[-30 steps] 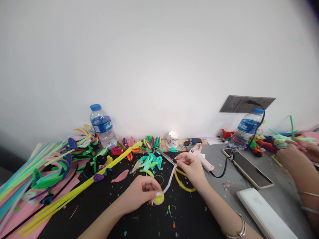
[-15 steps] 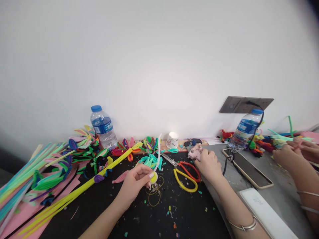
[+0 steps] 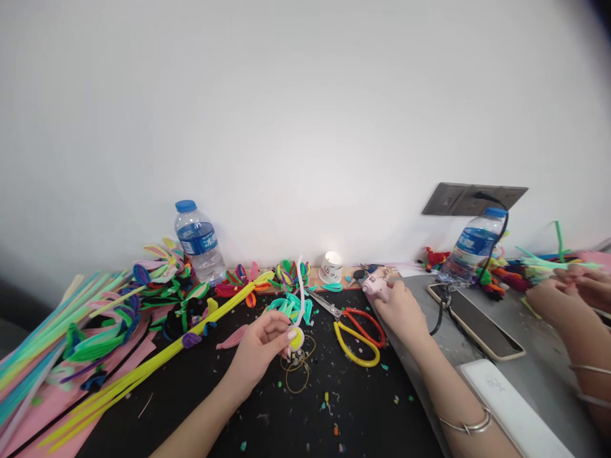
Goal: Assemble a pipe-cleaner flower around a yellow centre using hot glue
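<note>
Between thumb and fingertips, my left hand [image 3: 265, 346] pinches a small yellow pipe-cleaner disc [image 3: 296, 338] with a pale rim; a white pipe-cleaner strip [image 3: 301, 296] rises from it. My right hand [image 3: 403, 312] is wrapped round a small pink glue gun [image 3: 377, 286] near the back of the table, its nozzle hard to make out. Scissors [image 3: 359, 340] with red and yellow handles lie open between my hands. Thin elastic loops [image 3: 298, 376] lie just under the disc. Turquoise pipe-cleaner pieces [image 3: 289, 306] are behind my left hand.
Pipe cleaners [image 3: 57, 343] in many colours pile up at the left beside a water bottle [image 3: 199, 245]. A paper cup [image 3: 331, 268] stands by the wall. At right are another bottle [image 3: 472, 245], a phone [image 3: 482, 321], a white power bank [image 3: 510, 407] and another person's hands [image 3: 563, 299].
The glue gun has turned slightly in my right hand and shifted a little. The white strip leans further left. My left hand still pinches the disc.
</note>
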A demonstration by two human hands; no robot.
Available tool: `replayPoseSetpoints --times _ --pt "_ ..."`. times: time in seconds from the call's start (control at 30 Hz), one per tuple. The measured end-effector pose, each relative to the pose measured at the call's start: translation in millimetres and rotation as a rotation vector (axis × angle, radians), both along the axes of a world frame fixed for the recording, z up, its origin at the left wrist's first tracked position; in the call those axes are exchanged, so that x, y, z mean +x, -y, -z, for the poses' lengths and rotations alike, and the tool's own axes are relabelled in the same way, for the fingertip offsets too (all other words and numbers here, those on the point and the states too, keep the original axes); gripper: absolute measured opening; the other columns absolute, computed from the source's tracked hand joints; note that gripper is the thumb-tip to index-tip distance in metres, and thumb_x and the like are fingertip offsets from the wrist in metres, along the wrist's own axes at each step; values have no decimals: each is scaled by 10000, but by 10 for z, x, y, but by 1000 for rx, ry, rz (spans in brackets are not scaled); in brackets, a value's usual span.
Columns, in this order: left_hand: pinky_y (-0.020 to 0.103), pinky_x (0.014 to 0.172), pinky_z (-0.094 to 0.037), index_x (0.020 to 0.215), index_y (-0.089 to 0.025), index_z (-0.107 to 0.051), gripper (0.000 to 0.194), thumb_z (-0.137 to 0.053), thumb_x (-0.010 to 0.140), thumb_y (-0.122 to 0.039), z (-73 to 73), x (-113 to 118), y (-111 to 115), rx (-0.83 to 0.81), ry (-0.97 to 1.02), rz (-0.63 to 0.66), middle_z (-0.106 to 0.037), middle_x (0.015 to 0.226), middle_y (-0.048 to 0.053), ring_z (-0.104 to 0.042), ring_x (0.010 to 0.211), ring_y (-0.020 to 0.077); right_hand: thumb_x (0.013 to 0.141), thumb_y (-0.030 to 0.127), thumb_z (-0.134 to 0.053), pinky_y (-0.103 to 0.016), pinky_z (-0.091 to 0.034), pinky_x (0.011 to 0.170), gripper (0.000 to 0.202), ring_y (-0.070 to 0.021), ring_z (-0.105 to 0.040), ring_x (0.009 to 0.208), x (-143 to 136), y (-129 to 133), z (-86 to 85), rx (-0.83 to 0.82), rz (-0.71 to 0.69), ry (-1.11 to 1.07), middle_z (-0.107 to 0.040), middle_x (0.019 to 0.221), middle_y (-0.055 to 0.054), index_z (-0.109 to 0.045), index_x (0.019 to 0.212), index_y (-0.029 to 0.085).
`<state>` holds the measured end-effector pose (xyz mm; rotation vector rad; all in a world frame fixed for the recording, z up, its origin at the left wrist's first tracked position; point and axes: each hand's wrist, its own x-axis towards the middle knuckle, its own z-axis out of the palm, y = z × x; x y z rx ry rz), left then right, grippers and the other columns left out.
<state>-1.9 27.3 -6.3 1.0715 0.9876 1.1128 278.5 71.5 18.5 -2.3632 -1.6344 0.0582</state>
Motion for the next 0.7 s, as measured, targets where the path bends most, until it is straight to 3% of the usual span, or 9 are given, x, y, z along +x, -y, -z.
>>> replayPoseSetpoints --times 0.1,0.23,0.33,0.43,0.57,0.7 --pt "205 467 -450 781 -167 -556 241 -726 661 -289 22 -3 -1 13 -12 4 -636 632 -25 -550 481 90 727 265 -488 -334 -417 692 396 -288 -582 902 -45 -6 -40 167 -67 -133 -585 1037 -148 -450 1098 133" --pt "205 470 -451 787 -165 -559 229 -720 671 -279 48 -9 -10 32 -14 -2 -644 650 -18 -555 483 89 743 254 -493 -280 -425 640 303 -190 -568 722 -150 35 -61 295 -351 -515 -621 861 -54 -513 1032 166" --pt "205 476 -456 799 -167 -553 231 -719 675 -269 53 -12 -13 37 20 -11 -640 664 -22 -555 488 85 793 375 -498 -223 -341 428 290 -112 -439 446 -252 105 -29 121 -476 -921 -537 579 19 -512 985 159" --pt "204 469 -456 804 -171 -540 253 -727 663 -268 46 -10 -15 29 48 -25 -624 645 -34 -553 483 86 753 458 -583 -197 -302 374 362 -79 -386 389 -336 177 28 -63 -565 -1196 -495 522 49 -480 938 165" --pt "205 457 -456 787 -170 -534 266 -735 647 -273 31 -4 -21 23 54 -43 -624 640 -32 -549 476 87 739 484 -618 -180 -287 363 391 -60 -374 372 -398 238 84 -220 -685 -1306 -507 514 52 -477 913 164" --pt "204 454 -455 789 -170 -537 269 -737 642 -275 28 -1 -19 25 55 -50 -622 630 -36 -546 471 86 760 462 -604 -169 -265 364 350 -46 -365 370 -437 258 101 -309 -723 -1259 -500 498 50 -518 862 138"
